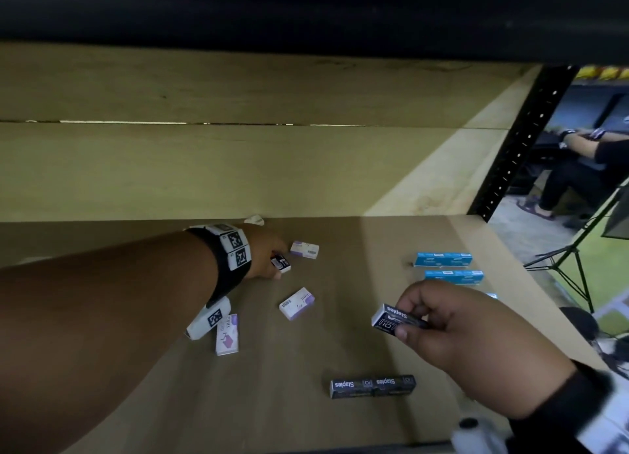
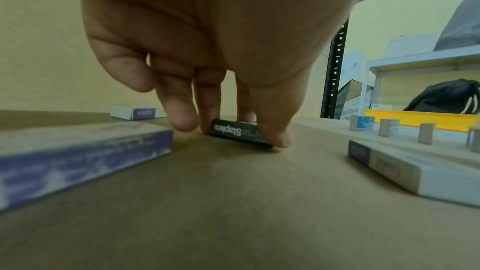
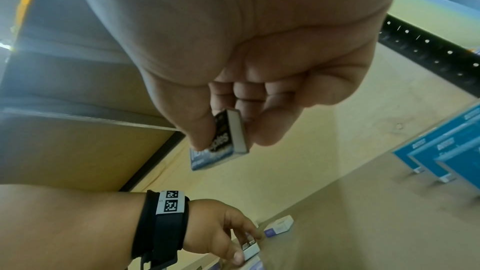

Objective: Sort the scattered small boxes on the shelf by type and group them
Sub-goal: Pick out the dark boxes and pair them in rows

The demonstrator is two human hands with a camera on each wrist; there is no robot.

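My left hand [image 1: 272, 261] reaches deep onto the shelf and pinches a dark staples box [image 2: 240, 133] that lies on the board, fingers on one side and thumb on the other. My right hand [image 1: 442, 324] holds another dark staples box [image 1: 394, 319] in the air near the front right, gripped between thumb and fingers [image 3: 200, 130]. Two dark staples boxes [image 1: 372, 386] lie end to end near the front edge. White-and-purple boxes [image 1: 296, 303] are scattered around my left hand. Blue boxes [image 1: 442, 259] stand in rows at the right.
The brown shelf board [image 1: 306, 419] has a beige back wall and a black perforated upright [image 1: 517, 147] at the right. A yellow bin [image 2: 420, 119] shows beyond the shelf's right end. A tripod [image 1: 575, 263] and a seated person [image 1: 578, 167] are outside the shelf at right.
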